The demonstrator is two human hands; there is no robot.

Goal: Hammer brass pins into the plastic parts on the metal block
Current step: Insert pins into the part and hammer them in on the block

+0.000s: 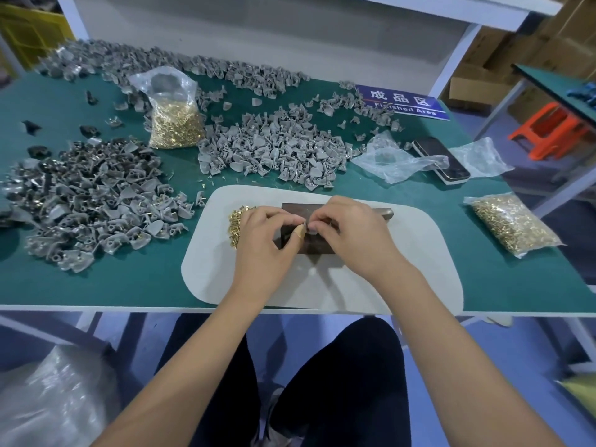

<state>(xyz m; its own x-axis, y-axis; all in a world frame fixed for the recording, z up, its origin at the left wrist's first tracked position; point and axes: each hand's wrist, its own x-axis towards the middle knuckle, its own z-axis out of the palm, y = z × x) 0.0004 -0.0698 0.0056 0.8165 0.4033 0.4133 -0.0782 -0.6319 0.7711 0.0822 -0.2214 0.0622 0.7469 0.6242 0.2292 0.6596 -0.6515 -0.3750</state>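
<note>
A dark metal block (295, 209) sits on a white mat (416, 253) at the table's front. Over the block, my left hand (264, 240) and my right hand (351, 233) meet with curled fingers, pinching a small grey plastic part (312, 233) between their fingertips. My left thumb has a bandage on it. Whether a pin is in the fingers is hidden. Left of the block, partly under my left hand, lies a pile of loose brass pins (237, 221). Behind my right hand a metal hammer head (385, 212) pokes out.
Grey plastic parts lie in heaps at the left (96, 208), centre (274, 150) and back (193, 66). Two bags of brass pins stand at the back (175, 124) and at the right (512, 224). A phone (442, 159) and empty plastic bags (393, 159) lie at the right.
</note>
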